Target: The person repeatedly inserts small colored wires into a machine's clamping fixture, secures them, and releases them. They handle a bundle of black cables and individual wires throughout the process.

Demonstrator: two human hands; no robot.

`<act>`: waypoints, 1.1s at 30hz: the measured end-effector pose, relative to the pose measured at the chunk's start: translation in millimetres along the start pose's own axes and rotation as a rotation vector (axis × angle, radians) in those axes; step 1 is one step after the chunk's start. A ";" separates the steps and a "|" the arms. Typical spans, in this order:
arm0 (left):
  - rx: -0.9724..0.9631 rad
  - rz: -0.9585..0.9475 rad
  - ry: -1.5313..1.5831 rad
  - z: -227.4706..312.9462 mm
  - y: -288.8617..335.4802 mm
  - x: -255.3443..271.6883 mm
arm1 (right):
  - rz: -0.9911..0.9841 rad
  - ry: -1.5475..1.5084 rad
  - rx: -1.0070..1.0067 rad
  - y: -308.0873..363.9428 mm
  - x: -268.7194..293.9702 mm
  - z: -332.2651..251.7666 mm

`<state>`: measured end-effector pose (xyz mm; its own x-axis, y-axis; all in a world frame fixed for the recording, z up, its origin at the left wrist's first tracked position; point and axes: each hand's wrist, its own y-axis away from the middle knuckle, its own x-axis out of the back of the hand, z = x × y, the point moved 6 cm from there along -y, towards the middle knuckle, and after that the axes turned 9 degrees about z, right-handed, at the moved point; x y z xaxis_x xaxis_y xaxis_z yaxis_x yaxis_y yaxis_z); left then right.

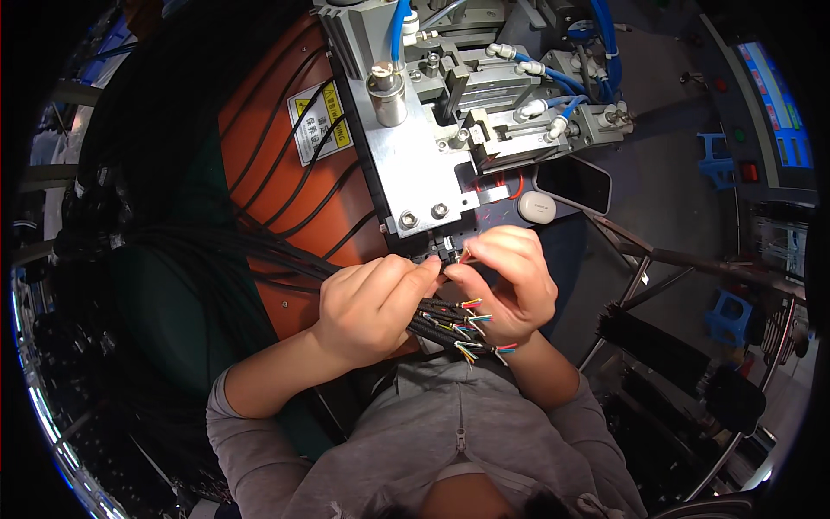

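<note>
My left hand point(367, 307) is closed in a pinch at the near edge of a metal machine, apparently round a black cable whose length is mostly hidden by the fingers. Just right of it, my right hand point(512, 281) pinches a thin wire point(467, 254) between thumb and forefinger. Both sets of fingertips meet beside a small black fixture point(447, 247) under the machine's plate. Below the hands lies a bundle of black cables point(432, 324), several ends stripped to red, yellow, white, blue and green wires point(468, 349).
The machine's metal plate point(424, 177) carries bolts, cylinders and blue air hoses point(609, 52). A white rounded case point(537, 207) and a phone point(575, 184) lie right of it. More black cables point(251, 242) cross an orange panel point(268, 186) at left. A lit screen point(778, 104) stands far right.
</note>
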<state>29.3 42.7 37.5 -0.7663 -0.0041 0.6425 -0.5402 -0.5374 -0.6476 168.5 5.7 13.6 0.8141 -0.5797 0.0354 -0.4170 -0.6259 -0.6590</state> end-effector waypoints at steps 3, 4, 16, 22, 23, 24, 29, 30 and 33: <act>-0.013 0.021 -0.003 0.6 0.1 0.1 | 0.019 0.039 -0.078 6.4 -0.5 5.2; -0.021 0.029 -0.002 0.9 -0.2 0.1 | 0.033 0.012 -0.133 8.2 -0.6 6.4; -0.073 0.124 -0.069 3.4 2.7 -4.3 | -0.069 -0.239 -0.417 1.4 -5.7 16.9; -0.124 0.048 -0.161 7.4 2.5 -7.1 | -0.232 0.144 -0.209 -3.8 -2.0 4.9; -0.136 0.041 -0.160 7.0 2.9 -7.8 | -0.295 0.135 -0.279 -3.4 -0.4 8.6; -0.150 0.036 -0.157 6.3 2.7 -9.4 | -0.366 0.083 -0.384 -0.6 1.0 14.8; -0.126 -0.026 -0.124 4.3 5.1 -12.0 | -0.332 -0.245 -0.756 11.7 7.2 36.0; -0.110 -0.057 -0.125 6.4 4.3 -11.4 | -0.334 -0.180 -0.685 11.1 9.4 38.2; -0.104 -0.109 -0.163 6.4 5.7 -16.4 | -0.320 0.081 -0.441 4.3 8.9 36.8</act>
<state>41.0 34.2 25.9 -0.6398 -0.0913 0.7631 -0.6561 -0.4521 -0.6042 188.8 17.1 -16.6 0.9016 -0.3518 0.2519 -0.2976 -0.9268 -0.2291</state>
